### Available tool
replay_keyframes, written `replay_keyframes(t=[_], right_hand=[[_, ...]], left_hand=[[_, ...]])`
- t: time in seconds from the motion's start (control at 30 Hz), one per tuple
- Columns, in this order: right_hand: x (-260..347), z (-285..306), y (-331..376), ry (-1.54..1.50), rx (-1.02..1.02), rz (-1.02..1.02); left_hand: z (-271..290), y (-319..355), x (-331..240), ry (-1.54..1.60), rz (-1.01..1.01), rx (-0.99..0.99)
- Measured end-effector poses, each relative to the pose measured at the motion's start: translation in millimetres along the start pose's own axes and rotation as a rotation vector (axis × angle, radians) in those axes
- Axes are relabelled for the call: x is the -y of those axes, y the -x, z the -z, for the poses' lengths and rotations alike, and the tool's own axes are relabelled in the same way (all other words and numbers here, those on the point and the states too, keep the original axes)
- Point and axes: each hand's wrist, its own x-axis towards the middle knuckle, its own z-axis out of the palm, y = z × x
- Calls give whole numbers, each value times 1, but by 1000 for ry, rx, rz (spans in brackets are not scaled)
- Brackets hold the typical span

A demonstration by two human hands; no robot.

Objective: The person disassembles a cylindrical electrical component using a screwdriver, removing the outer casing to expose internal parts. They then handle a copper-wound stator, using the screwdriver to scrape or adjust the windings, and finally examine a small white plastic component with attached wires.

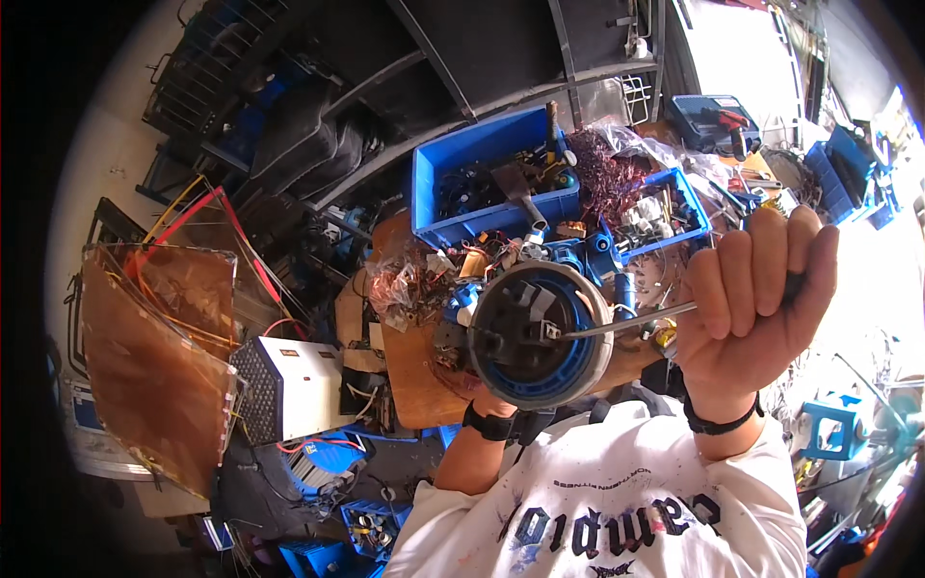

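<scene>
My right hand (752,303) is a closed fist around the dark handle of a screwdriver (631,321). Its metal shaft runs left, and the tip rests inside a round blue and grey motor housing (540,332). My left hand (482,390) is almost wholly hidden behind that housing and props it up from below; only the wrist with a black band shows. The housing faces me, with dark parts inside its blue ring.
A brown wooden bench (414,371) lies under the housing, strewn with copper wire scraps (400,284). Behind stand two blue bins (482,178) of parts and a tangle of copper wire (607,173). A white box unit (294,385) and a brown panel (154,356) are at the left.
</scene>
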Motion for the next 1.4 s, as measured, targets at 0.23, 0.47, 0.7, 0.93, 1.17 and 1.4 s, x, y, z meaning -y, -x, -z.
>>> replay_keyframes(t=[0.23, 0.47, 0.7, 0.93, 1.17, 1.4], right_hand=[[-1, 0, -3, -15, 35, 4], [-1, -1, -2, 13, -2, 19], [-4, 16, -2, 189, -11, 108], [22, 44, -11, 383, -74, 213], [19, 49, -5, 389, -15, 150], [13, 58, 0, 421, 36, 130]], left_hand=[[1, -2, 0, 2, 4, 5], [1, -5, 1, 9, 5, 4], [-6, -7, -12, -213, -60, -1], [-24, -23, -57, -1106, -203, -126], [-27, -26, -60, -1339, -473, -234], [-28, -24, -59, -1393, -448, -253]])
